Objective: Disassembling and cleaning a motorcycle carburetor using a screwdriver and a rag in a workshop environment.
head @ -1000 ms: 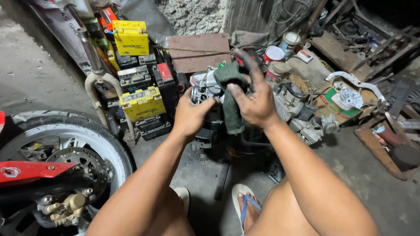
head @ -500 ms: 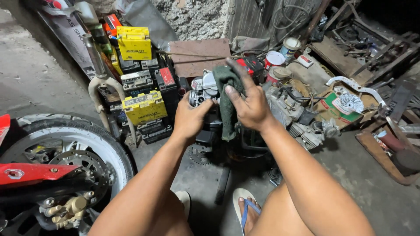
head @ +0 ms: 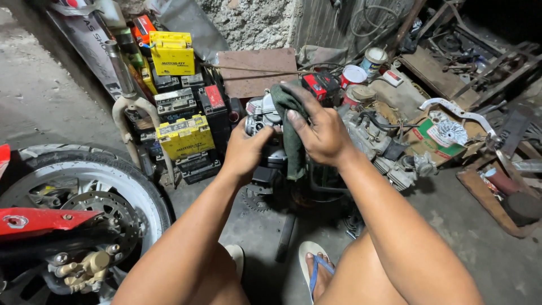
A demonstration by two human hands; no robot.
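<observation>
Left hand (head: 244, 151) is wrapped round a small metal engine part, prob. a carb (head: 261, 116), fingers closed on its body, held up in front of the person over the floor (head: 51, 96), just above a dark engine block. Right hand (head: 319, 133) is pressed flat w/ fingers curled over a dark green rag (head: 291, 130), pinning the cloth vs. the carb's right side; rag hangs down below the palm. Carb looks like cast metal: stiff, fairly heavy for its size, w/ knobs and edges, likely oily so a bit slippery; best gripped round the main body, not by small fittings, which look easier to bend or snap. Rag is soft, limp, light; it bunches and takes hold anywhere. Counts: 1 carb, 1 rag, 2 hands. Nearby: stack of batteries (head: 183, 135), two w/ yellow cases plus several dark ones (exact no. hard to tell), left of the carb; 1 front wheel (head: 113, 181) w/ brake disc at lower left; 1 red-and-white can (head: 353, 75) behind the right hand; 1 cardboard box (head: 435, 144) w/ a shiny finned part at right. One foot in a blue-strap sandal (head: 316, 265) below.
</observation>
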